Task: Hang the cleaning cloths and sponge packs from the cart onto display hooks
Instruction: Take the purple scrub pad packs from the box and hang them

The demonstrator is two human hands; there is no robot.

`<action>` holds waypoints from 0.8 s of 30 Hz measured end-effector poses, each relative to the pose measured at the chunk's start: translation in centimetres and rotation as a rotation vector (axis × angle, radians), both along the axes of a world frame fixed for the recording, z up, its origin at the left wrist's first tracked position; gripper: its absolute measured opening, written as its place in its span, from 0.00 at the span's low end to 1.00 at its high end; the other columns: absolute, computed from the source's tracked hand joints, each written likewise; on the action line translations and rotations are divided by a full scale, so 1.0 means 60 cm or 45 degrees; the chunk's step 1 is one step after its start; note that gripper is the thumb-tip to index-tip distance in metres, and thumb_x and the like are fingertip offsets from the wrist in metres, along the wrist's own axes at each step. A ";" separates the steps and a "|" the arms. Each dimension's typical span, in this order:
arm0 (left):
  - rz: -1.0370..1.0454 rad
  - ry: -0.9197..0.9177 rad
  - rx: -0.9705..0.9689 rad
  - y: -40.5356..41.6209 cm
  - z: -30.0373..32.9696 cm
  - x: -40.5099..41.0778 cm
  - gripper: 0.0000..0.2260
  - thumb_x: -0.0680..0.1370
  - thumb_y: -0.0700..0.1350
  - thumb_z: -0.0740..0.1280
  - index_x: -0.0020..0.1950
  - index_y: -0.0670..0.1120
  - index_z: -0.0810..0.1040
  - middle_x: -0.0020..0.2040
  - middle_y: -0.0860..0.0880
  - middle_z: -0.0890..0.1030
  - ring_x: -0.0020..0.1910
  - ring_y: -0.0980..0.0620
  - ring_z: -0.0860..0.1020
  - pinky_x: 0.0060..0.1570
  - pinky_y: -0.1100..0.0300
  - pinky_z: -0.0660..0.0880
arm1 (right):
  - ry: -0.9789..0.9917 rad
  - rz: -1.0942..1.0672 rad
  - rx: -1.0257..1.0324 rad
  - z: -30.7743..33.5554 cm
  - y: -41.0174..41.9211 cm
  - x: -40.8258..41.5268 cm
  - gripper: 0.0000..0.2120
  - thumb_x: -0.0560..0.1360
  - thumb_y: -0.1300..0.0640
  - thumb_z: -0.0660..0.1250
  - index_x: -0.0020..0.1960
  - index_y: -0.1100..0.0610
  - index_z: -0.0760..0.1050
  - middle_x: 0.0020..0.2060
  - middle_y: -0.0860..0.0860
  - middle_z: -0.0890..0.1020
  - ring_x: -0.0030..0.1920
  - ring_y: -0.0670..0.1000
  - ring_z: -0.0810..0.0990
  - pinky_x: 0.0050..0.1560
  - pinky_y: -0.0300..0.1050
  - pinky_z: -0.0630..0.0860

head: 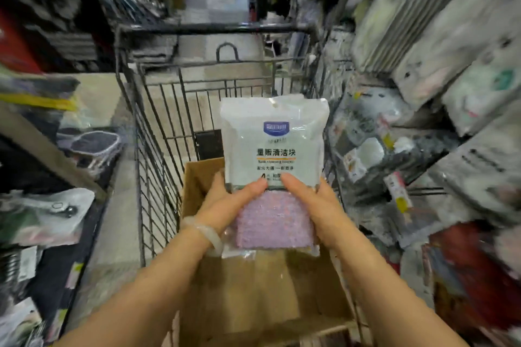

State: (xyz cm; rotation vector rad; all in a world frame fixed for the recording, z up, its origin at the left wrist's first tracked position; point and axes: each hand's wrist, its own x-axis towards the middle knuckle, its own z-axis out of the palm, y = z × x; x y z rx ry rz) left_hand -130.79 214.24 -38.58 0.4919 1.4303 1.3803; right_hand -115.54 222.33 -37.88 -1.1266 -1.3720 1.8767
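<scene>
Both hands grip one sponge pack (pixel 275 146) above the cardboard box (pixel 262 296) in the wire cart (pixel 158 127). Left hand (pixel 228 205) and right hand (pixel 313 205) are closed on its lower half, thumbs on the front, fingers curled behind; a pink-purple cloth pack (pixel 275 222) appears held just below or under it. Pack upright, hang hole at top, not on any hook. Hooks (pixel 425 191) on the right are crowded with blurred goods. Judgement: picked up, not hung; box contents hidden, remaining count unknown.
</scene>
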 end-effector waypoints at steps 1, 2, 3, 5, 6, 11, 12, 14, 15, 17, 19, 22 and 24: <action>-0.022 0.025 0.058 -0.006 0.038 0.013 0.44 0.54 0.57 0.80 0.66 0.51 0.68 0.58 0.47 0.81 0.56 0.46 0.81 0.58 0.44 0.76 | 0.031 -0.018 0.071 0.042 -0.012 0.016 0.42 0.52 0.38 0.79 0.63 0.52 0.75 0.55 0.52 0.84 0.54 0.53 0.83 0.56 0.54 0.79; -0.053 0.049 0.110 -0.011 0.075 0.027 0.45 0.53 0.58 0.80 0.66 0.52 0.68 0.58 0.48 0.81 0.56 0.47 0.80 0.58 0.44 0.76 | 0.060 -0.030 0.150 0.082 -0.022 0.035 0.40 0.55 0.40 0.78 0.64 0.53 0.74 0.55 0.52 0.84 0.55 0.52 0.82 0.56 0.52 0.79; -0.084 0.071 0.162 -0.013 0.107 0.042 0.46 0.52 0.59 0.81 0.67 0.52 0.67 0.59 0.48 0.81 0.56 0.47 0.80 0.58 0.44 0.76 | 0.078 -0.043 0.225 0.117 -0.031 0.053 0.36 0.59 0.42 0.76 0.64 0.53 0.74 0.56 0.51 0.83 0.56 0.51 0.82 0.56 0.49 0.79; -0.173 0.108 0.283 -0.014 0.171 0.075 0.47 0.53 0.59 0.81 0.68 0.52 0.66 0.60 0.46 0.80 0.57 0.46 0.80 0.58 0.44 0.75 | 0.113 -0.065 0.369 0.187 -0.050 0.096 0.28 0.65 0.48 0.73 0.63 0.54 0.75 0.55 0.50 0.84 0.56 0.50 0.82 0.52 0.43 0.80; -0.223 0.112 0.343 -0.013 0.202 0.094 0.46 0.54 0.58 0.81 0.68 0.51 0.66 0.61 0.45 0.79 0.57 0.45 0.80 0.58 0.43 0.75 | 0.127 -0.088 0.437 0.220 -0.058 0.120 0.25 0.66 0.50 0.72 0.61 0.53 0.76 0.54 0.49 0.84 0.55 0.49 0.82 0.50 0.40 0.80; -0.386 0.176 0.637 -0.014 0.340 0.221 0.44 0.54 0.58 0.80 0.66 0.52 0.67 0.59 0.47 0.80 0.55 0.47 0.81 0.55 0.45 0.78 | 0.074 -0.353 0.753 0.373 -0.114 0.260 0.22 0.66 0.51 0.75 0.58 0.52 0.77 0.53 0.49 0.85 0.54 0.50 0.83 0.54 0.47 0.80; -0.428 0.204 0.709 -0.015 0.371 0.256 0.44 0.54 0.58 0.80 0.66 0.53 0.66 0.57 0.49 0.81 0.53 0.49 0.82 0.53 0.49 0.79 | 0.065 -0.422 0.811 0.403 -0.130 0.299 0.24 0.65 0.49 0.75 0.59 0.52 0.76 0.53 0.49 0.85 0.54 0.50 0.83 0.55 0.50 0.79; -0.510 0.215 0.829 -0.018 0.409 0.303 0.43 0.57 0.55 0.80 0.67 0.54 0.64 0.51 0.54 0.83 0.48 0.55 0.83 0.43 0.61 0.81 | 0.071 -0.520 0.840 0.436 -0.156 0.344 0.28 0.61 0.45 0.76 0.59 0.51 0.76 0.53 0.50 0.85 0.54 0.51 0.83 0.56 0.54 0.78; -0.582 0.197 0.902 -0.020 0.434 0.335 0.42 0.59 0.52 0.80 0.68 0.54 0.63 0.49 0.55 0.84 0.47 0.58 0.83 0.40 0.66 0.79 | 0.075 -0.594 0.872 0.455 -0.174 0.374 0.29 0.59 0.44 0.76 0.59 0.50 0.76 0.53 0.50 0.85 0.54 0.52 0.83 0.57 0.55 0.78; -0.697 0.181 1.009 -0.028 0.472 0.394 0.43 0.59 0.50 0.79 0.70 0.53 0.63 0.51 0.56 0.84 0.49 0.58 0.82 0.40 0.68 0.78 | 0.078 -0.714 0.918 0.486 -0.208 0.428 0.32 0.58 0.45 0.77 0.60 0.51 0.76 0.53 0.51 0.85 0.54 0.53 0.83 0.57 0.56 0.77; -0.789 0.149 1.094 -0.038 0.510 0.449 0.47 0.54 0.53 0.77 0.71 0.52 0.63 0.52 0.54 0.84 0.50 0.58 0.82 0.40 0.68 0.78 | 0.057 -0.829 0.963 0.520 -0.242 0.472 0.34 0.57 0.45 0.78 0.60 0.52 0.75 0.51 0.50 0.85 0.53 0.52 0.83 0.55 0.54 0.79; -0.918 0.042 1.211 -0.043 0.558 0.516 0.53 0.49 0.56 0.79 0.71 0.49 0.64 0.50 0.57 0.84 0.47 0.59 0.83 0.36 0.69 0.78 | 0.018 -0.986 1.025 0.568 -0.288 0.527 0.33 0.55 0.44 0.80 0.57 0.50 0.76 0.49 0.49 0.86 0.51 0.51 0.84 0.53 0.52 0.80; -1.031 -0.011 1.286 -0.044 0.589 0.558 0.49 0.52 0.53 0.78 0.71 0.50 0.65 0.51 0.54 0.84 0.48 0.55 0.83 0.37 0.67 0.79 | 0.002 -1.077 1.057 0.598 -0.320 0.555 0.34 0.53 0.43 0.81 0.56 0.48 0.76 0.48 0.49 0.86 0.50 0.50 0.85 0.51 0.51 0.81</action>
